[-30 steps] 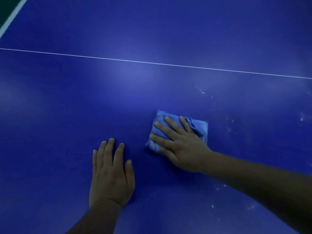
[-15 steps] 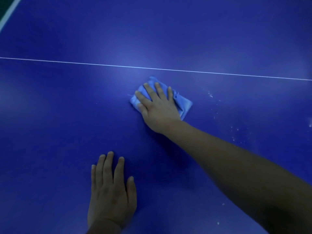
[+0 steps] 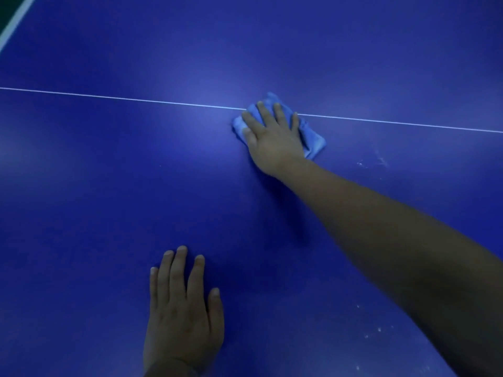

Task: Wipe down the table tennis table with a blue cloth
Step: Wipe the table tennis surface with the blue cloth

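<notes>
On the white line (image 3: 136, 99) — right hand (image 3: 275, 140) flat on blue cloth (image 3: 313, 137); left hand (image 3: 182, 319) flat — white specks (image 3: 373, 161) beside.

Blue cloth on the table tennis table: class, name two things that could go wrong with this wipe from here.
1. The right hand presses the folded blue cloth at the white line, while pale specks lie to its right; the stroke may well miss them.
2. The left hand rests flat on the table and might leave marks on it.
</notes>
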The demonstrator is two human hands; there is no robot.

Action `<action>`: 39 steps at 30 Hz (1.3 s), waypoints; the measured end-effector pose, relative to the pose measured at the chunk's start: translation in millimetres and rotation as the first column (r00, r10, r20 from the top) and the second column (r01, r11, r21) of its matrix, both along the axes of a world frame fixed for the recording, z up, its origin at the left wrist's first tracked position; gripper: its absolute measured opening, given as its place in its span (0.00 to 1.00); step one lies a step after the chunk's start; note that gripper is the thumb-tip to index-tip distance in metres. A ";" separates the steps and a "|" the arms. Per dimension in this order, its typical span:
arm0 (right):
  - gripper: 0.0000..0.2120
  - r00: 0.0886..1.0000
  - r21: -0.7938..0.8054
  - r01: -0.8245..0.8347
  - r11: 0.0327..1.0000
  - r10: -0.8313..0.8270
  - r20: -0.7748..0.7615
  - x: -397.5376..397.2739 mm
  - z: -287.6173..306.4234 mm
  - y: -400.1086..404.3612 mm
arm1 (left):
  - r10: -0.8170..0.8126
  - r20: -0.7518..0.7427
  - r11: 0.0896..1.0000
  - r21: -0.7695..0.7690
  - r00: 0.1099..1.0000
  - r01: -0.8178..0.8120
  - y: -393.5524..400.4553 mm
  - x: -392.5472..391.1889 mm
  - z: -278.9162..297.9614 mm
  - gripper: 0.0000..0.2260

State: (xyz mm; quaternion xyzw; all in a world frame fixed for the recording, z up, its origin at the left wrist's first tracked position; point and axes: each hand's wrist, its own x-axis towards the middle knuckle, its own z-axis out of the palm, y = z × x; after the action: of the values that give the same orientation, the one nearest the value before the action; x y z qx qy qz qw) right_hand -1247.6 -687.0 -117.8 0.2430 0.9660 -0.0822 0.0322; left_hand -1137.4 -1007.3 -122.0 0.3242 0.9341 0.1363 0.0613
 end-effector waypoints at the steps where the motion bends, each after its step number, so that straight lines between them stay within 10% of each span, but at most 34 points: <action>1: 0.24 0.999 0.056 0.029 0.998 -0.030 0.028 12.6 -0.9 18.9 | 0.000 0.000 1.000 -0.002 1.000 0.000 -0.2 0.1 -0.3 0.27; 7: 0.23 0.741 0.014 0.671 0.741 -0.671 0.012 149.8 16.3 107.8 | 0.016 0.009 0.999 -0.039 1.000 -0.016 1.5 0.4 6.2 0.27; 13: 0.28 0.994 0.056 -0.105 0.993 0.103 0.031 114.7 4.8 -52.0 | 0.025 -0.010 0.999 -0.038 1.000 -0.025 1.3 -0.2 6.5 0.26; 21: 0.25 0.967 -0.002 -0.248 0.969 0.247 -0.057 -6.1 -11.6 -183.4 | 0.021 -0.011 0.999 -0.039 1.000 -0.021 1.1 -2.1 4.8 0.26; 27: 0.23 0.958 0.006 0.286 0.958 -0.286 -0.037 -30.2 -8.5 -51.5 | -0.001 -0.043 1.000 -0.013 0.999 0.000 0.1 -0.6 2.3 0.25; 34: 0.25 0.588 -0.003 0.809 0.588 -0.809 -0.007 109.1 11.4 77.3 | 0.000 0.016 0.996 -0.092 1.000 0.001 -1.2 -0.2 6.3 0.26; 39: 0.24 0.971 0.093 0.239 0.967 -0.236 -0.039 52.7 -4.6 -16.0 | 0.018 -0.004 0.996 -0.083 1.000 -0.018 2.0 -0.4 8.6 0.26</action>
State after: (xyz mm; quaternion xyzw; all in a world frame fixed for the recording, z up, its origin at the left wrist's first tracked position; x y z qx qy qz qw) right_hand -1194.9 -703.0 -122.4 0.3570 0.9331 -0.0419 -0.0031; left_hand -1137.8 -1005.3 -113.4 0.3130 0.9420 0.0976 0.0721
